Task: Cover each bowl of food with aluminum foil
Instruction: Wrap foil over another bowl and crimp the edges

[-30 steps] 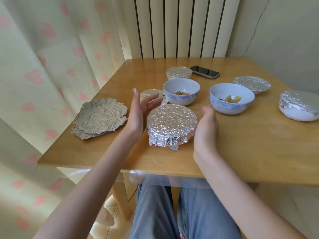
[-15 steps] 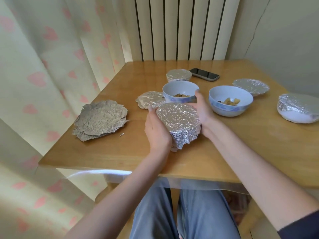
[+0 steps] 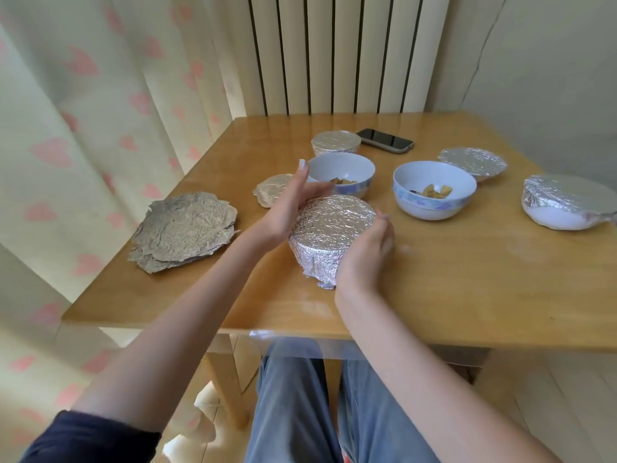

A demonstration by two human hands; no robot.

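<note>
Head view: a foil-wrapped bowl [image 3: 332,233] near the front of a wooden table [image 3: 467,279], with the left hand [image 3: 290,205] against its far-left side, fingers extended, and the right hand [image 3: 365,253] cupped against its near-right side. Behind it stand two uncovered bowls holding food, one [image 3: 342,172] directly behind and one [image 3: 434,190] to the right, together with three further foil-covered bowls at the rear [image 3: 335,142], rear right [image 3: 472,162] and far right [image 3: 569,202]. A stack of crumpled foil sheets [image 3: 183,230] lies at left, what appears to be a single foil sheet [image 3: 272,192] lies partly hidden behind the left hand, and a phone [image 3: 384,140] lies at the rear.
</note>
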